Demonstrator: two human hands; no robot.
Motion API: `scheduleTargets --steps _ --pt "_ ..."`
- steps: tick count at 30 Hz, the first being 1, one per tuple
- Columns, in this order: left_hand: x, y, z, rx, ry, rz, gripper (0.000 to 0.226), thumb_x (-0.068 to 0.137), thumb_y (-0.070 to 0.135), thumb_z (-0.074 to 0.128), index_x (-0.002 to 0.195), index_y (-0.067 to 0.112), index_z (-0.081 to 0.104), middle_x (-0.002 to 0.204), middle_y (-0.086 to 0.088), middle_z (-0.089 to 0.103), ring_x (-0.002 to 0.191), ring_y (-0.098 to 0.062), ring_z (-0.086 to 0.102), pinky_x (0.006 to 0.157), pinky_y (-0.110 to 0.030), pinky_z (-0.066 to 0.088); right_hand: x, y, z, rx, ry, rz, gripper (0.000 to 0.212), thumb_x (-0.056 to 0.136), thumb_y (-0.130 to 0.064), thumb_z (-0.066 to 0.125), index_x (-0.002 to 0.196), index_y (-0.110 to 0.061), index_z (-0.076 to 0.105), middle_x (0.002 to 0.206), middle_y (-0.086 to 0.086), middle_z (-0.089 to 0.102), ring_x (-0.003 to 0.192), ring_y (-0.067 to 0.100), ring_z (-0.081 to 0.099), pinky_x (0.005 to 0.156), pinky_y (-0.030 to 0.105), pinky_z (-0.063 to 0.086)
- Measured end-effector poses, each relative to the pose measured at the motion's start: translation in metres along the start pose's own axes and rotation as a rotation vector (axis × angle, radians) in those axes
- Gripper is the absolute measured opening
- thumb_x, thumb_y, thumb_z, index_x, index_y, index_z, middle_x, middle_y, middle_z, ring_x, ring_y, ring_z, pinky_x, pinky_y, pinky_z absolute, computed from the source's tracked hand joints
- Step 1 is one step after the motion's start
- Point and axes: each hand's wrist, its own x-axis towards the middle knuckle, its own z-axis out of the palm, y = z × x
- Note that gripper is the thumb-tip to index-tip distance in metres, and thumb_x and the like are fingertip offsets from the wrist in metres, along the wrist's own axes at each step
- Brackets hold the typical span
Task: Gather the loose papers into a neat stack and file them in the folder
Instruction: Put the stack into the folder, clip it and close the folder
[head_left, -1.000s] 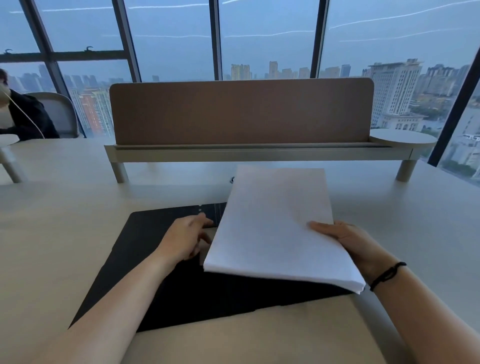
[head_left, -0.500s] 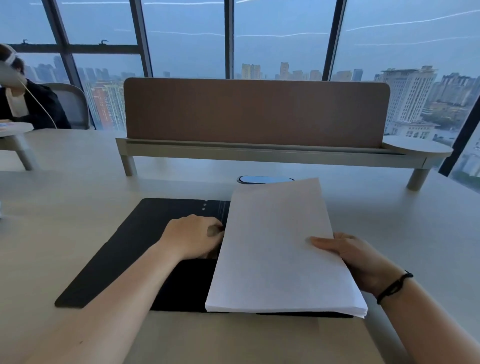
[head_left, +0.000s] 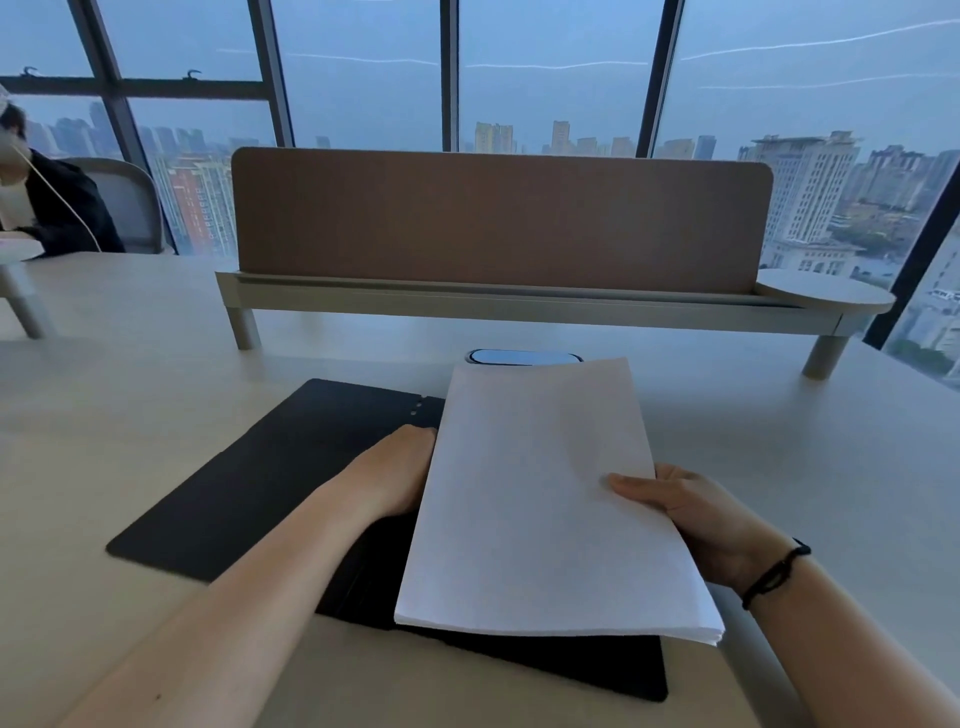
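Over the folder (head_left: 249, 488), stack (head_left: 545, 509) pinched at 3 o'clock by right hand (head_left: 696, 519), left hand (head_left: 395, 478) tucked under 9 o'clock edge, grip unclear; light, floppy, slippery sheets.

I sit at a wide, pale desk (head_left: 130, 431) whose matte top fills the lower view. Directly on it, in front of me, lies an open black folder (head_left: 249, 483), spread flat, its left leaf bare and three small light dots near its spine. Beyond the folder, a dark-rimmed oval insert (head_left: 522, 356) sits flush in the desktop, its near edge hidden. Farther back, a long grey shelf riser (head_left: 519, 307) stands on the desk on short cylindrical legs; it carries an upright brown divider panel (head_left: 498, 218) and ends on the right in a round platform (head_left: 826, 293). At far left, another riser's leg (head_left: 23, 306) rests on the same surface.
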Motion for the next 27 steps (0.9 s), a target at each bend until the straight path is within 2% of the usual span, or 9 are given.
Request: scheduleTargets --steps 3,7,9,13,17,20,22,24,27 --pt "-0.003 -0.004 -0.004 -0.144 0.032 -0.048 0.023 0.094 0.018 0.049 0.082 -0.002 0.053 0.084 -0.015 0.067 0.058 -0.017 0.047 0.053 -0.029 0.038 0.005 0.002 0.000 -0.024 0.027 -0.007 0.029 0.091 -0.013 0.064 0.112 0.006 0.072 0.108 0.026 0.076 0.081 0.033 0.078 0.066 0.038 0.064" --pt "-0.010 -0.009 -0.004 -0.356 0.039 -0.069 0.032 0.102 0.025 0.040 0.082 0.003 0.053 0.061 -0.020 0.065 0.038 -0.013 0.057 0.048 -0.025 0.044 0.011 0.003 0.002 -0.119 0.111 -0.012 0.024 0.097 -0.010 0.061 0.112 0.005 0.072 0.107 0.024 0.077 0.083 0.033 0.077 0.073 0.038 0.063" --pt "-0.012 -0.012 -0.003 -0.414 0.040 -0.062 0.031 0.102 0.023 0.040 0.080 0.006 0.052 0.065 -0.028 0.067 0.038 -0.015 0.058 0.050 -0.028 0.045 0.013 0.004 0.002 -0.169 0.141 -0.010 0.022 0.097 -0.010 0.062 0.111 0.004 0.072 0.105 0.022 0.078 0.084 0.033 0.078 0.077 0.039 0.061" --pt "-0.012 -0.013 0.000 -0.425 0.072 -0.069 0.036 0.103 0.028 0.041 0.081 0.003 0.054 0.063 -0.024 0.068 0.038 -0.014 0.059 0.051 -0.025 0.046 0.016 0.005 0.005 -0.225 0.158 -0.028 0.021 0.097 -0.009 0.063 0.110 0.003 0.073 0.103 0.019 0.079 0.089 0.033 0.078 0.079 0.039 0.060" --pt "-0.012 -0.009 0.002 -0.376 0.090 -0.058 0.033 0.100 0.024 0.044 0.089 -0.004 0.058 0.051 -0.003 0.062 0.036 -0.014 0.056 0.051 -0.026 0.048 0.018 0.003 0.009 -0.262 0.151 -0.030 0.019 0.096 -0.008 0.064 0.108 0.003 0.073 0.098 0.016 0.080 0.079 0.027 0.079 0.063 0.029 0.062" --pt "-0.010 -0.004 0.002 -0.364 0.098 -0.071 0.037 0.097 0.025 0.049 0.082 -0.008 0.057 0.062 -0.018 0.067 0.034 -0.016 0.051 0.041 -0.021 0.042 0.019 0.003 0.010 -0.262 0.129 -0.026 0.020 0.097 -0.011 0.063 0.110 0.001 0.072 0.102 0.016 0.080 0.084 0.028 0.079 0.066 0.030 0.062" --pt "-0.009 -0.003 0.004 -0.343 0.092 -0.082 0.034 0.095 0.028 0.053 0.073 0.001 0.055 0.061 -0.019 0.062 0.035 -0.017 0.047 0.040 -0.022 0.040 0.016 0.003 0.013 -0.276 0.131 -0.027 0.021 0.098 -0.014 0.063 0.111 0.000 0.072 0.103 0.015 0.080 0.089 0.029 0.078 0.070 0.031 0.063" --pt "-0.007 -0.002 0.006 -0.314 0.102 -0.091 0.032 0.091 0.031 0.056 0.069 0.009 0.050 0.059 -0.011 0.052 0.041 -0.019 0.042 0.045 -0.026 0.037 0.017 0.004 0.013 -0.298 0.182 -0.044 0.028 0.098 -0.022 0.064 0.110 0.001 0.073 0.101 0.016 0.080 0.090 0.030 0.078 0.075 0.034 0.062" --pt "-0.006 -0.001 0.009 -0.261 0.141 -0.100 0.036 0.088 0.035 0.057 0.065 0.011 0.043 0.058 -0.006 0.043 0.052 -0.019 0.035 0.051 -0.030 0.032 0.022 0.008 0.011 -0.370 0.337 -0.057 0.066 0.084 -0.050 0.071 0.101 0.014 0.065 0.098 0.033 0.073 0.076 0.030 0.070 0.073 0.036 0.051"
